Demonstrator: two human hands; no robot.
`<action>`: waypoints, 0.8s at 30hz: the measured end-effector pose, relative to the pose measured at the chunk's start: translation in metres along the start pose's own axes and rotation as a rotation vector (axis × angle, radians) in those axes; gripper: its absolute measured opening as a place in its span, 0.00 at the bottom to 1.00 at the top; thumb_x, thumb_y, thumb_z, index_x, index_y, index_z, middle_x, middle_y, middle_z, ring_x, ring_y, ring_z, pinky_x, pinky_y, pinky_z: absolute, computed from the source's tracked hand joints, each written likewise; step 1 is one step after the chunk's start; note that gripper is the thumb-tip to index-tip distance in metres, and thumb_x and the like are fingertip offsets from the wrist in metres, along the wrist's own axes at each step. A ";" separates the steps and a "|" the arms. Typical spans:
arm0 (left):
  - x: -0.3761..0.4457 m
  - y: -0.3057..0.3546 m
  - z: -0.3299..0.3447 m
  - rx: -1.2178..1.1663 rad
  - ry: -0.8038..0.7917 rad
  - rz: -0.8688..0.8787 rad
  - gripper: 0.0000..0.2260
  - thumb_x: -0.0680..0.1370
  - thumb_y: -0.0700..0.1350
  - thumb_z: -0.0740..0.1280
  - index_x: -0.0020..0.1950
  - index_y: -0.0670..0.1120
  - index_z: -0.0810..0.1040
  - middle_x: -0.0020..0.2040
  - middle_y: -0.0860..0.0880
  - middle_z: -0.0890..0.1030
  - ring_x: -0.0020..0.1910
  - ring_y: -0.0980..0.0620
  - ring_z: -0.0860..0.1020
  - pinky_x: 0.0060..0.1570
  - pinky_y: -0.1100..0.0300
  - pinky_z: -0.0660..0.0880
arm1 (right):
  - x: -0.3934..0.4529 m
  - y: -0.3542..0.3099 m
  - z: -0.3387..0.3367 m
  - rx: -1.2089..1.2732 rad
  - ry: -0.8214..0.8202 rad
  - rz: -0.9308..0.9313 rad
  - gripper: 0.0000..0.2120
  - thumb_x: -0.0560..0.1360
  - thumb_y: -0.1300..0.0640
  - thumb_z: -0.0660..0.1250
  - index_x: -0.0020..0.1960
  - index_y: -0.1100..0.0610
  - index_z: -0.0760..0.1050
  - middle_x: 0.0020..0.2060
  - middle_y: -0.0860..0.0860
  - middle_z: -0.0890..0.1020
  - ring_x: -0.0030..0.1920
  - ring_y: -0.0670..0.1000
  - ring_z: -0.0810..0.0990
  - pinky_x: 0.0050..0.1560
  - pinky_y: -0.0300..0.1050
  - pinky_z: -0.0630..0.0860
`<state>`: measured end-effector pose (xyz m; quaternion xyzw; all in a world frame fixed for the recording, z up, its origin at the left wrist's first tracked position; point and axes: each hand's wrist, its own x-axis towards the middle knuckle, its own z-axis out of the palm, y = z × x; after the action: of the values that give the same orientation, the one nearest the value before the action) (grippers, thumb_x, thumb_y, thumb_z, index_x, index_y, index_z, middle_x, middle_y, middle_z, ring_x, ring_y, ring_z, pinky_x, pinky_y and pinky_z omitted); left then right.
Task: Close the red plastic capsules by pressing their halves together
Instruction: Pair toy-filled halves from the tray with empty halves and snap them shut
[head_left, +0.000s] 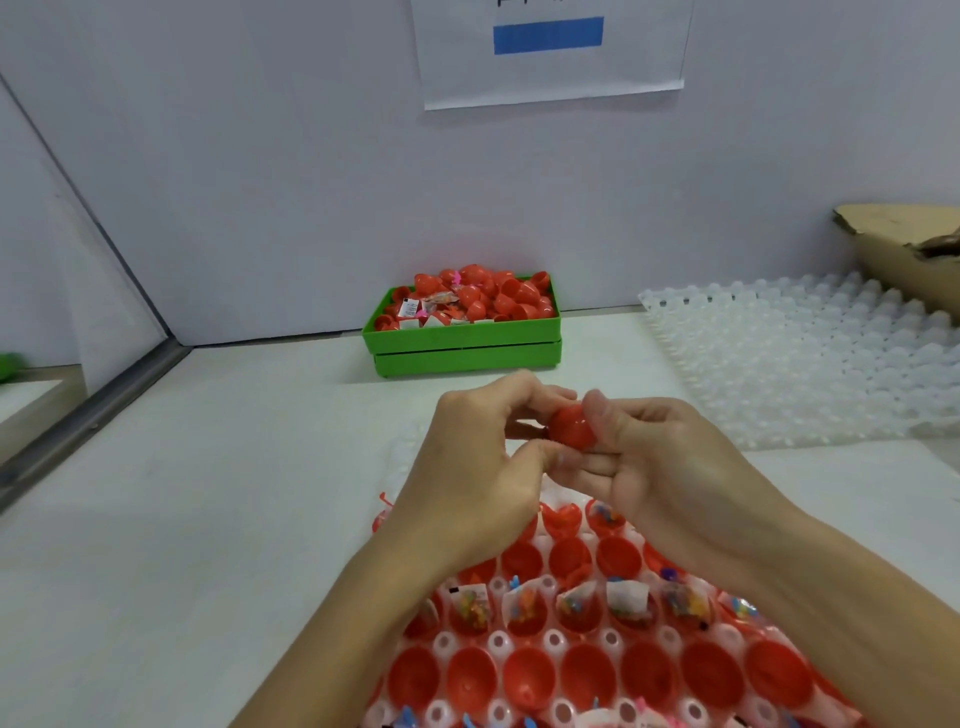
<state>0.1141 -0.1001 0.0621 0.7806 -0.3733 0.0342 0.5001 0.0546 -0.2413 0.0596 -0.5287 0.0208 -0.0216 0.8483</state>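
A red plastic capsule (570, 427) sits between both hands above the table. My left hand (480, 457) grips its left end with curled fingers, and my right hand (654, 462) pinches its right side with the thumb on top. Below my wrists lies a white holder tray (498, 642) with rows of open red capsule halves (472, 675); one row of halves (576, 605) holds small packets with colourful toys. My forearms hide part of the tray.
A green bin (462, 340) piled with red capsules and packets stands at the back wall. An empty clear tray (795, 358) lies at the right, with a cardboard box (904, 249) behind it. A metal rail (88, 410) edges the table on the left.
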 end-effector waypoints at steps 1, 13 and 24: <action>0.000 0.000 -0.001 -0.028 -0.001 0.008 0.10 0.72 0.33 0.73 0.49 0.45 0.83 0.48 0.55 0.85 0.48 0.61 0.82 0.50 0.68 0.79 | 0.000 -0.003 0.000 0.014 -0.021 0.023 0.17 0.73 0.52 0.65 0.46 0.65 0.84 0.49 0.66 0.84 0.45 0.56 0.86 0.48 0.44 0.83; 0.002 -0.008 -0.013 -0.041 0.029 -0.064 0.10 0.72 0.41 0.76 0.48 0.52 0.79 0.38 0.52 0.83 0.35 0.53 0.82 0.40 0.60 0.81 | -0.003 -0.017 -0.016 -0.607 0.171 -0.279 0.05 0.76 0.60 0.69 0.51 0.55 0.82 0.40 0.53 0.87 0.42 0.50 0.87 0.46 0.41 0.83; 0.003 -0.005 -0.010 -0.096 -0.023 -0.062 0.11 0.70 0.39 0.78 0.50 0.49 0.84 0.42 0.52 0.86 0.42 0.54 0.84 0.49 0.56 0.82 | -0.003 -0.016 -0.017 -0.599 0.214 -0.299 0.07 0.69 0.64 0.75 0.44 0.55 0.85 0.37 0.49 0.87 0.39 0.46 0.86 0.41 0.31 0.78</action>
<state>0.1224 -0.0921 0.0647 0.7672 -0.3559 -0.0079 0.5335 0.0508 -0.2638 0.0669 -0.7462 0.0375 -0.1939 0.6358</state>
